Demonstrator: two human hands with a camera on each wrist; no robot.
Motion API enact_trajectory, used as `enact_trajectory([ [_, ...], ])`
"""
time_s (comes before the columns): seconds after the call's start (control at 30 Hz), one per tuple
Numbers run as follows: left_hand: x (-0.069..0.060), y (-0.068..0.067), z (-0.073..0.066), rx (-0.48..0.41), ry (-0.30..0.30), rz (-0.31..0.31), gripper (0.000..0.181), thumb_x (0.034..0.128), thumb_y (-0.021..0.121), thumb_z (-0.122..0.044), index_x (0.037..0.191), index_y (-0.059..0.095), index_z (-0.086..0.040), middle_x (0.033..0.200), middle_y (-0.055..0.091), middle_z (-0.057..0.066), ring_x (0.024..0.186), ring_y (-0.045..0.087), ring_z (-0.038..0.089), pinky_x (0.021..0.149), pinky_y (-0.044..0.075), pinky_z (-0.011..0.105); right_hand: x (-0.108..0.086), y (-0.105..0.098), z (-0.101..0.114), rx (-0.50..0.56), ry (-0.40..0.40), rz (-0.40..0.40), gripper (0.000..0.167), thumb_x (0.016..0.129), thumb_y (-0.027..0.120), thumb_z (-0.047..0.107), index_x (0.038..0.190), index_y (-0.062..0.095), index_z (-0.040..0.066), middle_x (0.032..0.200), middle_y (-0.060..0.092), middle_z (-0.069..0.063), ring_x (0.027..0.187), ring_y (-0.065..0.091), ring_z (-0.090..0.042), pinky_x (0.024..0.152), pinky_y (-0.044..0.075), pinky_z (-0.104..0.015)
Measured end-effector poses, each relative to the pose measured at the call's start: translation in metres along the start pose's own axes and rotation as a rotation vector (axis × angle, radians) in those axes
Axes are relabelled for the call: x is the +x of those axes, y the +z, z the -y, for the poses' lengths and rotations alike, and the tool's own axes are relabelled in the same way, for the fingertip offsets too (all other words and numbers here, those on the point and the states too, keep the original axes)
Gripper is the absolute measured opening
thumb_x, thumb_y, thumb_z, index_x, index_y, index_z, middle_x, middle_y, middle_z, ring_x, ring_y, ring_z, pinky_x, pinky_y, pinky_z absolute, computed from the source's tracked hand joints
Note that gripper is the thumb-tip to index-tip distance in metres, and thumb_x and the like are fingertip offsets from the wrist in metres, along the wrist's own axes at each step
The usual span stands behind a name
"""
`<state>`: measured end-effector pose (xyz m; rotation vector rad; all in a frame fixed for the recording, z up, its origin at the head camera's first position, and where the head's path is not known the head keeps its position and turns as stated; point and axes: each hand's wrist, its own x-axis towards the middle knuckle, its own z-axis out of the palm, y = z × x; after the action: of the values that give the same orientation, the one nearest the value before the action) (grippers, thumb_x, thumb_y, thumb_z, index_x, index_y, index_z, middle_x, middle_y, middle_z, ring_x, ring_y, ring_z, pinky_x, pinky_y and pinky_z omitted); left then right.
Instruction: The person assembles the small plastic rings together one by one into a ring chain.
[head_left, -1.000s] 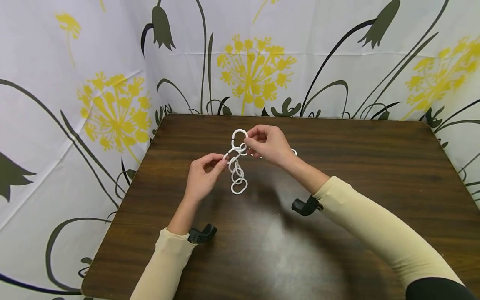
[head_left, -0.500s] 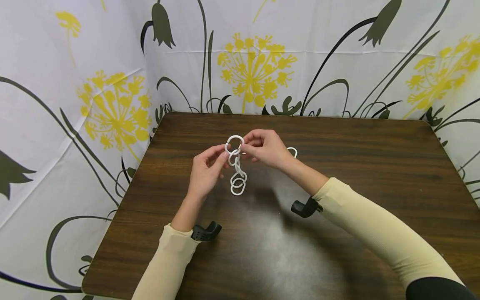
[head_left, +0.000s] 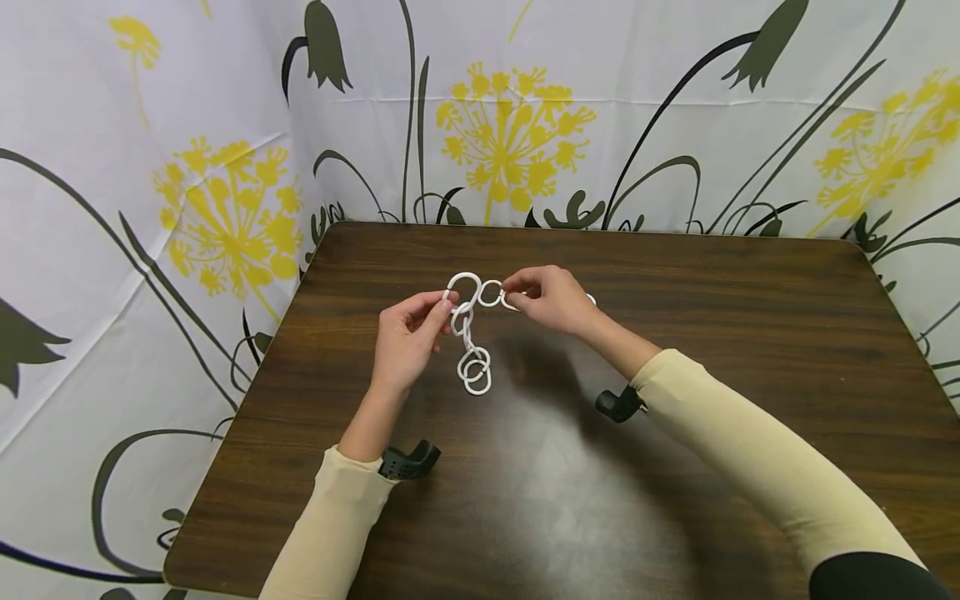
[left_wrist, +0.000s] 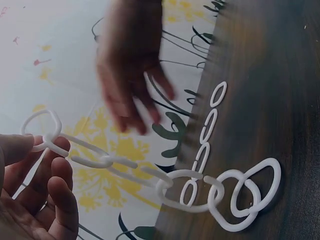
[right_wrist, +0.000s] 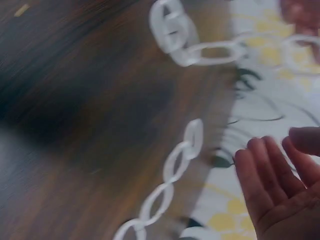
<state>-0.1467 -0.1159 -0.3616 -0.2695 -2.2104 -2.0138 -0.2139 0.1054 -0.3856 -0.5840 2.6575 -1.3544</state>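
Note:
The left hand [head_left: 405,337] pinches the top open link [head_left: 466,276] of a white plastic chain between thumb and fingers. Below it, the chain hangs to the tabletop, where its lowest links [left_wrist: 242,227] lie bunched. A second row of white links [right_wrist: 167,183] lies behind it on the table, apart from the bunched links. Over that row is the right hand [head_left: 553,302], which hides part of it in the head view. Nothing is held in the right hand [right_wrist: 280,185]; its fingers are extended in the right wrist view.
The dark wooden table [head_left: 675,500] reaches back to a white curtain [head_left: 637,50] printed with flowers. Black devices are strapped at the left wrist [head_left: 410,461] and right wrist [head_left: 618,405].
The right hand has let go of the chain's top link and moved right, uncovering links behind. The left hand has taken the top link and shifted slightly left.

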Motion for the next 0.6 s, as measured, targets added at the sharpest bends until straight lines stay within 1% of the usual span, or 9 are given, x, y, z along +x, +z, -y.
enact_trajectory([
  [0.07, 0.000, 0.000, 0.001, 0.005, -0.011, 0.000, 0.020, 0.0946, 0.062, 0.000, 0.109, 0.067, 0.013, 0.101, 0.066, 0.031, 0.061, 0.056, 0.006, 0.047, 0.043, 0.019, -0.002, 0.003, -0.014, -0.154, -0.016, 0.033, 0.024, 0.092, 0.065, 0.013, 0.113, 0.072, 0.005, 0.106, 0.072, -0.008, 0.093, 0.067, -0.021, 0.081, 0.051, -0.037],
  [0.13, -0.001, -0.001, 0.001, 0.007, -0.019, 0.002, 0.021, 0.0945, 0.063, -0.001, 0.109, 0.067, 0.013, 0.104, 0.066, 0.031, 0.062, 0.056, 0.006, 0.047, 0.043, 0.018, -0.005, 0.008, -0.027, -0.286, -0.033, 0.083, 0.029, 0.092, 0.064, 0.014, 0.119, 0.069, 0.005, 0.116, 0.068, -0.009, 0.104, 0.064, -0.024, 0.088, 0.050, -0.040],
  [0.2, -0.001, -0.001, 0.001, 0.009, -0.024, 0.005, 0.021, 0.0945, 0.063, -0.001, 0.110, 0.068, 0.012, 0.106, 0.066, 0.031, 0.062, 0.057, 0.006, 0.047, 0.043, 0.018, -0.007, 0.013, -0.038, -0.400, -0.062, 0.128, 0.035, 0.092, 0.063, 0.015, 0.126, 0.066, 0.006, 0.126, 0.063, -0.011, 0.115, 0.059, -0.027, 0.094, 0.048, -0.044],
  [0.27, 0.000, -0.001, 0.002, 0.008, -0.025, 0.008, 0.021, 0.0945, 0.063, -0.002, 0.109, 0.068, 0.012, 0.107, 0.066, 0.030, 0.062, 0.057, 0.006, 0.047, 0.043, 0.018, -0.009, 0.018, -0.046, -0.492, -0.107, 0.157, 0.039, 0.092, 0.062, 0.014, 0.130, 0.062, 0.005, 0.134, 0.057, -0.012, 0.123, 0.053, -0.030, 0.097, 0.046, -0.047],
  [0.33, 0.000, 0.000, 0.002, 0.008, -0.026, 0.011, 0.021, 0.0946, 0.063, -0.002, 0.109, 0.068, 0.012, 0.107, 0.066, 0.030, 0.062, 0.057, 0.006, 0.047, 0.043, 0.018, -0.009, 0.022, -0.051, -0.552, -0.162, 0.170, 0.042, 0.092, 0.062, 0.012, 0.133, 0.060, 0.004, 0.139, 0.053, -0.014, 0.126, 0.049, -0.033, 0.098, 0.045, -0.049],
  [0.43, 0.000, 0.000, 0.003, 0.009, -0.032, 0.017, 0.020, 0.0947, 0.063, -0.002, 0.109, 0.068, 0.012, 0.107, 0.067, 0.028, 0.062, 0.057, 0.006, 0.047, 0.043, 0.019, -0.006, 0.030, -0.057, -0.618, -0.240, 0.164, 0.045, 0.091, 0.062, 0.012, 0.135, 0.057, 0.003, 0.144, 0.049, -0.016, 0.129, 0.047, -0.035, 0.100, 0.043, -0.051],
  [0.5, 0.000, 0.000, 0.004, 0.010, -0.033, 0.023, 0.020, 0.0949, 0.063, -0.002, 0.109, 0.068, 0.012, 0.107, 0.067, 0.028, 0.062, 0.057, 0.006, 0.047, 0.043, 0.019, -0.003, 0.035, -0.059, -0.657, -0.274, 0.162, 0.047, 0.092, 0.062, 0.014, 0.138, 0.055, 0.004, 0.146, 0.046, -0.017, 0.131, 0.045, -0.036, 0.101, 0.041, -0.053],
  [0.6, 0.001, 0.001, 0.005, 0.009, -0.033, 0.030, 0.020, 0.0951, 0.062, -0.002, 0.109, 0.068, 0.011, 0.107, 0.066, 0.030, 0.062, 0.057, 0.007, 0.047, 0.043, 0.021, 0.002, 0.043, -0.061, -0.713, -0.290, 0.183, 0.051, 0.094, 0.060, 0.016, 0.143, 0.049, 0.005, 0.151, 0.040, -0.016, 0.138, 0.038, -0.033, 0.105, 0.036, -0.055],
])
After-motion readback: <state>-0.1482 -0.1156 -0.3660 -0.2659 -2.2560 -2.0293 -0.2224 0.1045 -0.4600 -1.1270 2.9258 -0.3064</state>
